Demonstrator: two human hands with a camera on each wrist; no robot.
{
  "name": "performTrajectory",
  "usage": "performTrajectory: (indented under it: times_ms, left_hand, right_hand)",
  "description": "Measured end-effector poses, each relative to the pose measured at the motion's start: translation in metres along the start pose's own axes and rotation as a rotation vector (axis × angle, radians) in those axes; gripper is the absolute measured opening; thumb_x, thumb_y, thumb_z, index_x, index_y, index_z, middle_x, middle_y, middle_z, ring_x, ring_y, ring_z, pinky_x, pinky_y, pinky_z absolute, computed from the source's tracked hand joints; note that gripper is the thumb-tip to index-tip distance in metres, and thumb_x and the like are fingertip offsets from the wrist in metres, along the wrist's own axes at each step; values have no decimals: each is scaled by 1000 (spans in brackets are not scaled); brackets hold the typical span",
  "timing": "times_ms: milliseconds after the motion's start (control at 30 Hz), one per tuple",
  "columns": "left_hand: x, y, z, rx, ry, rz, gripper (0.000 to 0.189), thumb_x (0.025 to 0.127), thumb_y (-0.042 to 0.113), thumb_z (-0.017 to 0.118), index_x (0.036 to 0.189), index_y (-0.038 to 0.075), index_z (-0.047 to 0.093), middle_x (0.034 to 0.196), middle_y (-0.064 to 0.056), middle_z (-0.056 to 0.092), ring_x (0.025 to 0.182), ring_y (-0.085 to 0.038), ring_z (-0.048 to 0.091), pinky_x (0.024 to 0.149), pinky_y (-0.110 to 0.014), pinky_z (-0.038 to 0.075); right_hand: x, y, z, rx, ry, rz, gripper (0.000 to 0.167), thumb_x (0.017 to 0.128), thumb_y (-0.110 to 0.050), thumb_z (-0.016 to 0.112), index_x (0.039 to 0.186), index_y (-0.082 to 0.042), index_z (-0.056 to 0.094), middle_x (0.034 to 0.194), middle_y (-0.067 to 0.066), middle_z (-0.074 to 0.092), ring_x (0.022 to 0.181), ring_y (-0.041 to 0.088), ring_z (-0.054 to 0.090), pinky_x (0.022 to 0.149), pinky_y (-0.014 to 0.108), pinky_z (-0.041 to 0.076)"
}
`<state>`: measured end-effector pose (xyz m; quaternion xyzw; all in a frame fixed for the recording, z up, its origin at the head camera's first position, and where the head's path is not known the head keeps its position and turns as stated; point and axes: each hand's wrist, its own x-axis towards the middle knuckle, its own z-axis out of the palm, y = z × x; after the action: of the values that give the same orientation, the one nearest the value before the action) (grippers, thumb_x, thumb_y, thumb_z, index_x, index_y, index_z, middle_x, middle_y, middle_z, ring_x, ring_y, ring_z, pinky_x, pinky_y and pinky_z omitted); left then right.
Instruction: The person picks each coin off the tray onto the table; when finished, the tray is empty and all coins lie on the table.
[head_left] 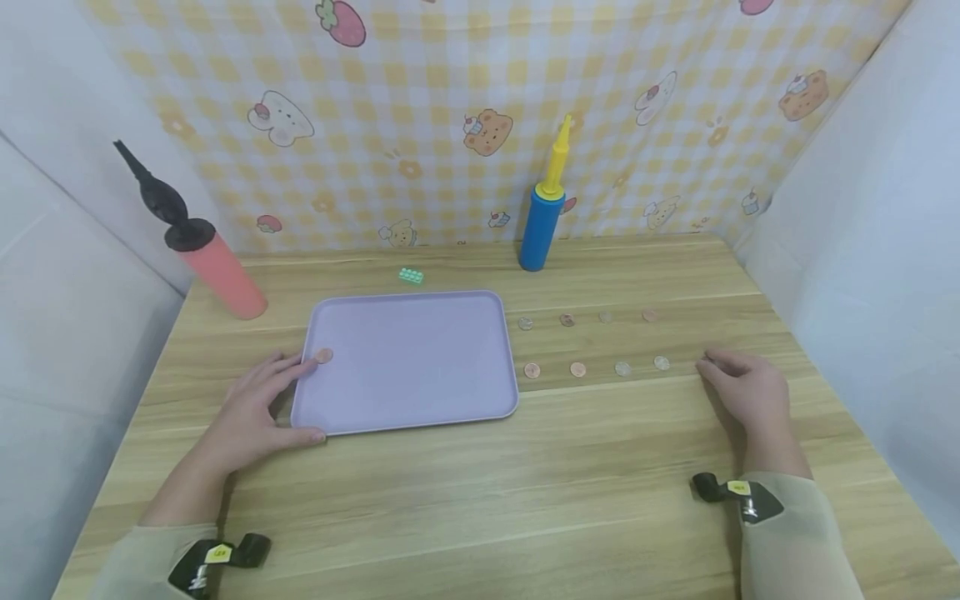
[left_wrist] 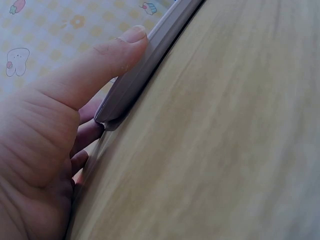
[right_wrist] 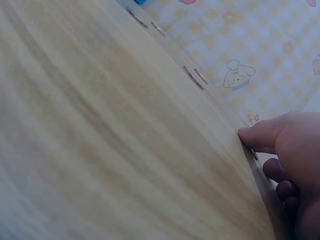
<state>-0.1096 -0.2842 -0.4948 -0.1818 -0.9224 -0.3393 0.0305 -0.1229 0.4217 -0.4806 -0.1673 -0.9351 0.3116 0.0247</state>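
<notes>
A shallow lilac tray [head_left: 405, 362] lies on the wooden table, with one copper-coloured coin [head_left: 323, 356] inside near its left rim. Around the tray's near left corner my left hand [head_left: 255, 417] is spread: its thumb touches the front wall, and its fingers reach the left rim beside that coin. My right hand [head_left: 746, 392] is low at the table's right side, thumb and fingers drawn together at a coin [right_wrist: 254, 154] whose edge shows by the thumb; the fingers hide most of it. Two rows of coins, copper [head_left: 577, 369] and silver [head_left: 622, 368], lie between tray and right hand.
A pink hand pump [head_left: 225, 275] with a black top stands at the back left. A blue and yellow pump [head_left: 542, 229] stands at the back, right of the tray. Behind the tray lies a small green toy brick [head_left: 411, 275]. A checked cloth [head_left: 427, 183] hangs behind the table.
</notes>
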Motion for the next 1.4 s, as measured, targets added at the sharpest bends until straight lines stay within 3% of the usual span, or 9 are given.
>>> performTrajectory:
  times_ms: [200, 333, 400, 567, 700, 1100, 1400]
  left_hand:
    - [0, 2, -1, 5, -4, -4, 109, 65, 35, 103, 158, 11, 52, 157, -30, 48, 150, -60, 25, 113, -84, 10]
    - [0, 4, -2, 11, -5, -12, 108, 65, 37, 103, 158, 13, 52, 156, -29, 49, 149, -60, 27, 111, -85, 12]
    - [0, 4, -1, 11, -6, -15, 110, 65, 38, 103, 158, 12, 52, 157, -30, 48, 149, -61, 27, 111, -86, 12]
    - [1, 3, -1, 6, -13, -29, 117, 64, 38, 103, 160, 6, 46, 160, -33, 43, 150, -62, 25, 113, -85, 11]
    - [1, 2, -2, 4, -14, -53, 121, 64, 39, 103, 162, 4, 42, 161, -36, 40, 151, -61, 25, 113, -85, 12]
    - [-1, 4, -4, 1, -4, -51, 123, 62, 38, 104, 162, 2, 41, 159, -38, 40, 149, -62, 27, 112, -85, 13]
    - [0, 2, -2, 10, -17, -62, 121, 67, 46, 101, 163, 4, 41, 162, -34, 40, 151, -60, 25, 113, -85, 12]
  right_hand:
    - [1, -2, 3, 49, 38, 65, 61, 104, -54, 63, 143, -7, 66, 146, 26, 61, 141, 53, 48, 115, 68, 37]
    - [5, -5, 5, 69, 118, 115, 61, 103, -52, 62, 146, -9, 65, 140, 26, 65, 137, 49, 53, 115, 63, 39]
    - [5, -9, 8, 78, 186, 98, 55, 102, -44, 63, 143, -9, 67, 135, 26, 68, 132, 46, 57, 113, 60, 42]
    - [4, -29, 24, 58, 352, -87, 40, 98, -26, 65, 128, -3, 75, 124, 27, 69, 121, 47, 55, 110, 61, 37]
    - [3, -50, 49, 33, 411, -278, 30, 92, -19, 71, 115, -1, 79, 114, 26, 69, 115, 47, 54, 103, 62, 38]
    - [-2, -130, 119, 102, 465, -736, 29, 83, -20, 78, 104, 0, 79, 100, 22, 69, 97, 43, 59, 90, 58, 44]
    - [-27, -189, 163, 97, 357, -881, 31, 86, -24, 76, 107, -2, 79, 99, 16, 69, 96, 37, 62, 89, 53, 49]
